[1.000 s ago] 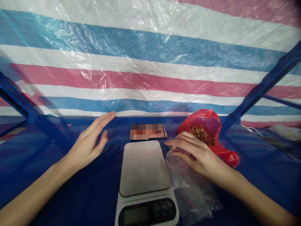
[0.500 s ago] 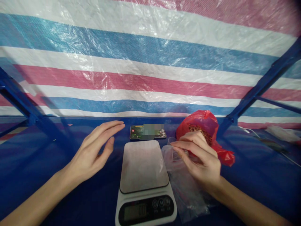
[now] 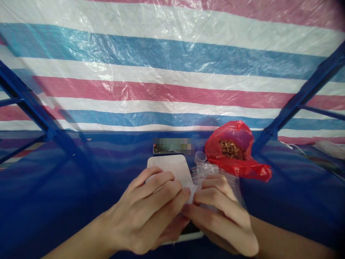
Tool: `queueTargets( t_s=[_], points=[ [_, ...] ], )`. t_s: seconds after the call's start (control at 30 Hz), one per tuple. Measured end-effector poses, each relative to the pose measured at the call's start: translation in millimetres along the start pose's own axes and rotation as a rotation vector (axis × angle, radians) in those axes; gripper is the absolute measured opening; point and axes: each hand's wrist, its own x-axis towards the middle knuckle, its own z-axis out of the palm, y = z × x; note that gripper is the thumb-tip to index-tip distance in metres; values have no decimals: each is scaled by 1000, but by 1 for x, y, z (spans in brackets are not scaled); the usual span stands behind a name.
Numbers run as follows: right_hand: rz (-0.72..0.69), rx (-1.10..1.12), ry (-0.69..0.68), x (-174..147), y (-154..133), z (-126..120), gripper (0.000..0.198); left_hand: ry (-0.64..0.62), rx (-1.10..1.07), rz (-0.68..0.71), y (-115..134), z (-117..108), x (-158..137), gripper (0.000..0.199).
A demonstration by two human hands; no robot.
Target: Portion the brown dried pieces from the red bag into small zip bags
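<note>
Both hands meet over the kitchen scale (image 3: 169,162), hiding its display and most of its plate. Between their fingertips is a small clear plastic bag (image 3: 193,191), mostly covered by the fingers. My left hand (image 3: 151,207) is closed, its fingers bent over and pinching the bag's left side. From the other side, my right hand (image 3: 225,214) pinches the same bag, thumb and fingers pressed together. More clear zip bags (image 3: 208,168) lie flat beside the scale, partly under my right hand.
A small clear cup (image 3: 201,157) stands behind the zip bags. To its right, an open red plastic bag (image 3: 250,169) holds brown dried bits (image 3: 231,148). A phone (image 3: 169,148) lies behind the scale on the blue table (image 3: 88,176). A striped tarp (image 3: 161,90) hangs at the back.
My left hand has moved right and down from beside the scale and closed. My right hand has come toward me from near the cup. Both now meet on a clear bag.
</note>
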Motion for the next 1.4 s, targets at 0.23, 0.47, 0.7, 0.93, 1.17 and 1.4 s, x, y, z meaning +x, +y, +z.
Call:
queueTargets(
  t_s=[0.23,0.47,0.7,0.93,1.17,1.4],
  points=[
    [10,-9,4,-3,2,-4,32,-18,-51,-53,0,3,-11,19],
    [76,25,81,0,11,3,31,67,-141,-216,-2,6,-8,15],
    [163,-15,99,3,12,7,23,91,-212,-327,-4,11,-13,13],
    [100,70,6,0,11,0,20,50,-250,-316,2,6,-11,14],
    [61,139,-60,1,12,1,11,59,-219,-230,5,5,-15,14],
    [-13,105,-54,4,7,-4,18,-29,-113,-160,0,9,-23,51]
  ],
)
